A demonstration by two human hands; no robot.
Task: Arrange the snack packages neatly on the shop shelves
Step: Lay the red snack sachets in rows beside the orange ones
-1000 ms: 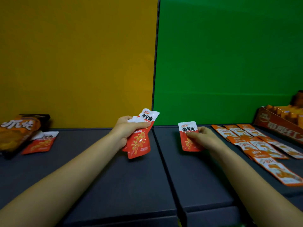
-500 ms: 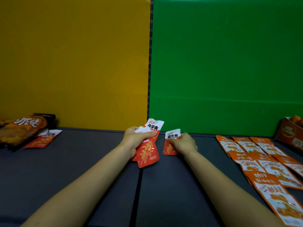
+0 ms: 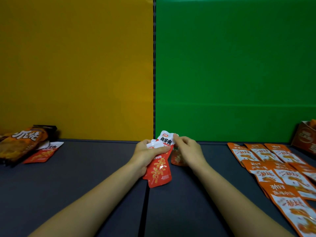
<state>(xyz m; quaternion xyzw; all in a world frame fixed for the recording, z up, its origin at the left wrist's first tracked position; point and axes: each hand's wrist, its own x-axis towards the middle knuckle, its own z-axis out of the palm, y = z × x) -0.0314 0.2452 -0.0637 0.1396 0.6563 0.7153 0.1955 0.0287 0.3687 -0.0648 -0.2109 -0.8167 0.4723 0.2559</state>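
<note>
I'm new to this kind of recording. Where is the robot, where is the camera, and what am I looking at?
There is no robot: a person works with bare hands. Every picture comes from one camera worn on the head, looking forward and down, so both arms reach in from below. The left hand holds a bunch of red snack packets. The right hand holds a single red packet beside that bunch, fingertips at the bunch's white top. On the dark shelf lie rows of orange packets at right, near a cardboard box; at left, a large orange bag and one loose red packet. Behind stand a yellow panel and a green panel.
</note>
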